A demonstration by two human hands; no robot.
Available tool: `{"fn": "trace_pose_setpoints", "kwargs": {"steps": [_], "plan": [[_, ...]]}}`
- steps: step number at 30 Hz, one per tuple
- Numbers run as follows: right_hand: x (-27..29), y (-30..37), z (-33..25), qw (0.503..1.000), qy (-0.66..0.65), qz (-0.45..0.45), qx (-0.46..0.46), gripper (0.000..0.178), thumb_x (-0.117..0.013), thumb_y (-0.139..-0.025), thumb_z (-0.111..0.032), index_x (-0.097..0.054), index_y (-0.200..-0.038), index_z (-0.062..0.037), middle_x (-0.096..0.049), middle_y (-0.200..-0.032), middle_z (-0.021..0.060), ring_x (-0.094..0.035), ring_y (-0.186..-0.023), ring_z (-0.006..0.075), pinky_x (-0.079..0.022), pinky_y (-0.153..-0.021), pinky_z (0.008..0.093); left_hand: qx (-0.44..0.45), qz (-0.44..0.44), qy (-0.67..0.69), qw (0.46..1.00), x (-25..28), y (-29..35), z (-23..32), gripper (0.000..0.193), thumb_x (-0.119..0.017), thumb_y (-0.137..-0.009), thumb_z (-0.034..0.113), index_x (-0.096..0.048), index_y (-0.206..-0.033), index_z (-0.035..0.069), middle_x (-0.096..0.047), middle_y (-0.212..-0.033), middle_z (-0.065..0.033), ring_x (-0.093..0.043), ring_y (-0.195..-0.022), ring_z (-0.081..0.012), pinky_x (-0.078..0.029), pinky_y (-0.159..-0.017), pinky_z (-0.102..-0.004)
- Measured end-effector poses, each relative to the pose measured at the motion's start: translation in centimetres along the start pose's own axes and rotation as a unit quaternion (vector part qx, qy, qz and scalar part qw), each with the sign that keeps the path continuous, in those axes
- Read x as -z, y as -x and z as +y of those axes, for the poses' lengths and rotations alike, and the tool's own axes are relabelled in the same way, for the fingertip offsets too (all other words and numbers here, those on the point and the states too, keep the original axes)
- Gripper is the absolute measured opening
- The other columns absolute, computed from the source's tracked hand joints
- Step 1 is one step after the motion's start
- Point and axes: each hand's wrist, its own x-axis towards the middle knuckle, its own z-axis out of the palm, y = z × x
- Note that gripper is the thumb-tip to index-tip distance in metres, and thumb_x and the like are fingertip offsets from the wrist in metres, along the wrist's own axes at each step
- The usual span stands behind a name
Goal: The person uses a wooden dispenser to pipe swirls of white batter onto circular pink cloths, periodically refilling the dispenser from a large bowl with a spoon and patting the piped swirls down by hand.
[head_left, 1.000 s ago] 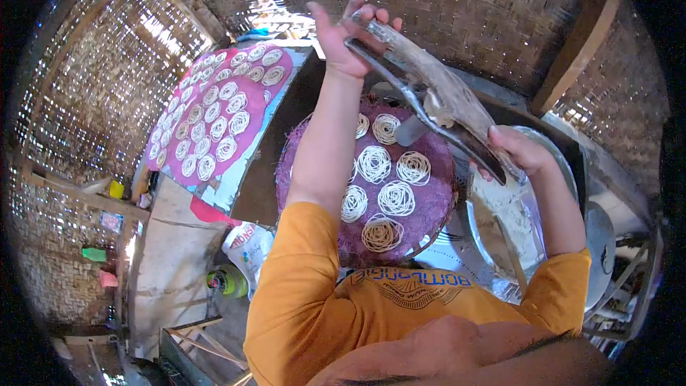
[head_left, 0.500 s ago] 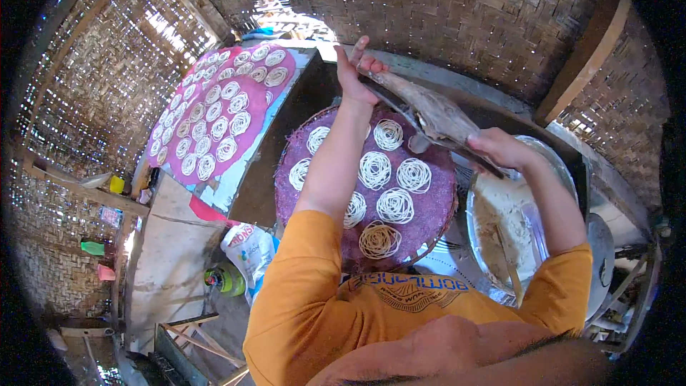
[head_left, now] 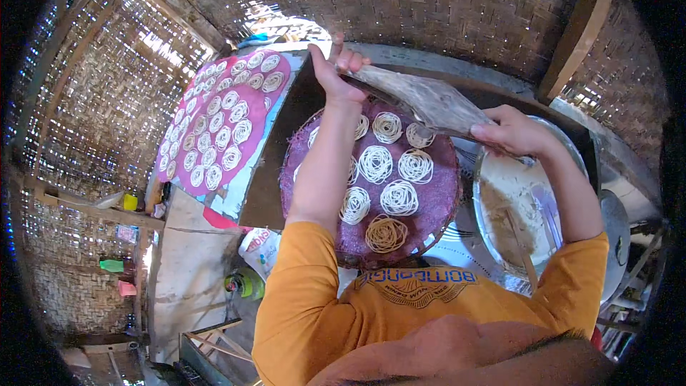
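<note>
"Main item?"
"Wooden tool (head_left: 432,100): long, grey-brown, grainy, broad mid, narrower ends. Slanted above the purple round mat (head_left: 439,204)."
"Hands?"
"Apart, one per end. Right hand (head_left: 511,131) clamped round the lower-right end. Left hand (head_left: 339,75) against the upper-left end, thumb out, fingertips over the edge; can't tell how tight."
"Containers?"
"Basin (head_left: 478,200), right side: whitish paste (head_left: 511,179), wooden stick (head_left: 525,250), clear plastic piece (head_left: 549,214) inside."
"Mat load?"
"Pale strand coils (head_left: 375,164), one tanner near the shirt. More coils on pink-purple sheets (head_left: 246,104), left."
</note>
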Motion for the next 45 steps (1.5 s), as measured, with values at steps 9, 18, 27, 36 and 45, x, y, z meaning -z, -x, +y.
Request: {"fn": "trace_pose_setpoints", "kwargs": {"steps": [9,18,27,36,45], "plan": [[0.4,1.7,0.1,0.999,0.017,0.036,0.006,0.05,-0.06,-0.074,-0.04,-0.054,-0.109,-0.0051,-0.05,-0.06,-0.0007,-0.046,-0.052,0.0075,-0.039,-0.047,0.0235,0.07,-0.124,0.138,0.98,0.7,-0.3,-2.6,0.056,-0.034,-0.079,0.061,-0.057,-0.095,0.012,-0.046,-0.056,0.0,-0.044,-0.053,-0.0155,-0.039,-0.062,-0.0303],[0.6,1.2,1.3,0.997,0.008,0.062,0.049,0.052,-0.059,-0.075,-0.04,-0.051,-0.113,-0.0048,-0.051,-0.059,0.0011,-0.046,-0.046,0.0083,-0.039,-0.044,0.0235,0.287,-0.069,-0.473,0.83,5.3,2.2,-9.5,0.032,-0.044,-0.084,0.033,-0.05,-0.108,0.013,-0.055,-0.104,-0.002,-0.048,-0.088,-0.0165,-0.034,-0.078,-0.0301],[0.1,0.4,2.9,0.99,-0.049,0.114,0.063,0.049,-0.058,-0.075,-0.041,-0.053,-0.108,-0.0045,-0.049,-0.059,0.0018,-0.047,-0.046,0.0084,-0.039,-0.043,0.0237,0.302,-0.055,-0.448,0.84,3.9,3.4,-9.4,0.051,-0.025,-0.089,0.045,-0.05,-0.11,0.006,-0.055,-0.106,-0.0083,-0.05,-0.095,-0.0167,-0.037,-0.084,-0.0288],[-0.1,1.7,3.8,0.977,-0.057,0.192,0.068,0.042,-0.055,-0.077,-0.041,-0.054,-0.087,0.0001,-0.05,-0.06,0.0016,-0.047,-0.052,0.0087,-0.04,-0.047,0.0243,0.083,-0.191,-0.876,0.435,5.8,6.4,-6.9,0.063,-0.038,-0.079,0.055,-0.048,-0.115,0.004,-0.035,-0.128,-0.0123,-0.036,-0.111,-0.0324,-0.024,-0.094,-0.0438],[-4.6,11.7,6.0,0.971,-0.182,0.155,-0.004,0.06,-0.067,-0.061,-0.042,-0.052,-0.099,0.0022,-0.054,-0.069,0.0038,-0.051,-0.055,0.0102,-0.043,-0.05,0.0243,-0.16,-0.077,-0.956,0.234,2.6,10.9,2.7,0.057,-0.057,-0.074,0.035,-0.042,-0.118,0.002,-0.033,-0.129,-0.0128,-0.036,-0.111,-0.03,-0.033,-0.087,-0.0424]]}}
